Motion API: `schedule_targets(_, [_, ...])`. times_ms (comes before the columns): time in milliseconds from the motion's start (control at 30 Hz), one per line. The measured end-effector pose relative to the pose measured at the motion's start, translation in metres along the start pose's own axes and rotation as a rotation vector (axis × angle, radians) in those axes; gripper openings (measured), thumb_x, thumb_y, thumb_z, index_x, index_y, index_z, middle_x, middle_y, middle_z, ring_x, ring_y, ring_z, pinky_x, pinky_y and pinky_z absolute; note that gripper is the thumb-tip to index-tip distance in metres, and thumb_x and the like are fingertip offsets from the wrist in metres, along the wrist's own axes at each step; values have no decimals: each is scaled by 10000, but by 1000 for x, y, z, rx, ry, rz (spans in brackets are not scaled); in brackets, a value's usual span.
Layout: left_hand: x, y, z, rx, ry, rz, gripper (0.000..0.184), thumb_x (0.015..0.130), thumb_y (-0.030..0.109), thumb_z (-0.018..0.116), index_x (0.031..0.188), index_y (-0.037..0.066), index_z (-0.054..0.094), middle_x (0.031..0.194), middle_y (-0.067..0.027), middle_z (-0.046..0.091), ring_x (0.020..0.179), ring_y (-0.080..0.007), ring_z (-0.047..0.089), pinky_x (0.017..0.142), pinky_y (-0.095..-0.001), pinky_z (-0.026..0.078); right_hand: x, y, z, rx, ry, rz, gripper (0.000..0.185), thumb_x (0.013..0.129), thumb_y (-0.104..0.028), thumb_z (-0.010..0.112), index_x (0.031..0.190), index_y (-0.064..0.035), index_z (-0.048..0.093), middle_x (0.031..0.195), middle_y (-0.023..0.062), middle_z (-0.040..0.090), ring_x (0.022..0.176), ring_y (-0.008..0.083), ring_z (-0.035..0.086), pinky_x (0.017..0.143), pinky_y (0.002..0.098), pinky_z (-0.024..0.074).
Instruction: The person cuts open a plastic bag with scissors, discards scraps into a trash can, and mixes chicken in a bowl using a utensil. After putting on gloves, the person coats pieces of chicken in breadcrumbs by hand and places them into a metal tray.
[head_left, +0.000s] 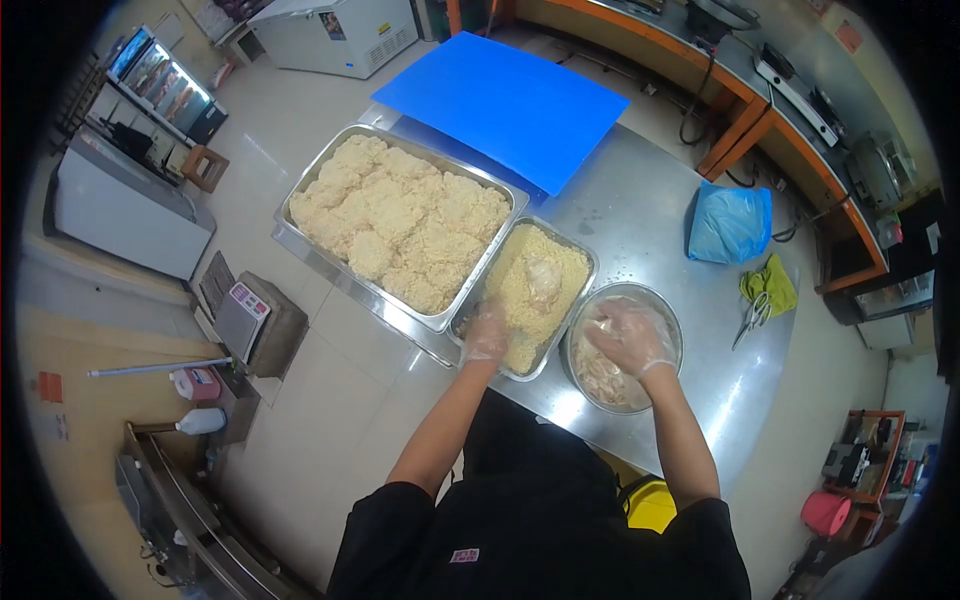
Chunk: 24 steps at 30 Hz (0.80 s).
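My left hand point(486, 333), in a clear plastic glove, is at the left side of a small metal tray point(590, 262) of pale crumbs point(560, 265). Its fingers are blurred against the crumbs. A coated chicken piece point(543, 281) lies on the crumbs, apart from that hand. Over the round metal bowl point(680, 335) reaches my right hand point(630, 335), also gloved, with its fingers apart and nothing visible in them. Pale, wet-looking strips of what may be raw meat point(600, 378) lie in the bowl under it. Left of the small tray, a large metal tray point(300, 240) holds several crumbed pieces point(400, 215).
A blue board point(500, 105) covers the far part of the steel table point(640, 215). To the right are a blue plastic bag point(730, 222), a green cloth point(770, 285) and scissors point(752, 318). A scale point(243, 310) stands to the left. A yellow container point(652, 507) is below the table's near edge.
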<state>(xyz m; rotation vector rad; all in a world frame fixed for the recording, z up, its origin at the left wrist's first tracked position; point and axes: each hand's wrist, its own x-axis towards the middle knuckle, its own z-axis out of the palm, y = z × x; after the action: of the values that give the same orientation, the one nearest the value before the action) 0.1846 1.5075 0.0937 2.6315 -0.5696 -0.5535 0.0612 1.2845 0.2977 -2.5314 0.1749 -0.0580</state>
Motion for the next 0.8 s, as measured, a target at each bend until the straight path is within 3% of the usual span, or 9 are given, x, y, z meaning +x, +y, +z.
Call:
schedule_targets(133, [31,19,-23,-118,78,127,723,785,277,721,1398,30,430,1328,-240,521,1235,-374,526,1028,-454,448,-35,11,-26,8,-35,221,421,806,-383,707,1038,-32,701,981,221,695,940,388,661,831,446,511])
schedule_targets(200, [24,61,-71,-126,42,130,694,802,227,692,1408,30,417,1357,-233,508,1254,-373,515,1034,-451,450,-47,20,-26,69,-27,302,424,799,-380,719,1027,-24,699,963,227,691,932,385,663,824,444,508])
schedule_targets(333, [55,30,-12,416,179,145,780,782,257,712,1449,46,368,1405,-229,479,1298,-383,483,1080,-439,416,-68,39,-13,159,23,330,424,799,-371,723,1024,-13,693,928,237,676,894,386,655,804,446,501])
schedule_targets(467, [72,12,7,-73,-2,61,761,798,343,724,1431,51,420,1319,-247,534,1304,-375,478,1097,-439,385,-79,45,-2,201,35,362,420,809,-342,716,1040,7,676,946,246,660,888,393,641,807,448,497])
schedule_targets(533, [45,48,-49,-338,-147,-70,781,796,365,737,1434,48,417,1363,-240,518,1326,-376,461,1095,-432,389,-75,39,-4,205,-32,412,427,813,-337,713,1051,15,670,984,247,660,918,395,642,829,445,498])
schedule_targets(633, [17,89,-102,-235,-128,-21,808,766,349,775,1432,53,427,1401,-226,507,1304,-377,493,1082,-413,404,-73,43,1,232,-38,393,443,814,-341,711,1064,22,666,1022,245,660,948,397,642,855,442,498])
schedule_targets(733, [19,48,-38,99,39,110,711,754,269,742,1366,7,492,1286,-237,587,1229,-379,550,1062,-411,427,-74,50,8,236,-22,373,447,815,-344,711,1070,21,667,1039,242,662,962,396,642,866,442,497])
schedule_targets(800, [32,35,-27,-157,-13,57,734,762,269,745,1387,7,463,1321,-243,562,1247,-382,534,1057,-426,430,-70,50,10,224,-27,374,447,816,-345,711,1072,19,668,1047,241,664,969,392,643,866,442,496])
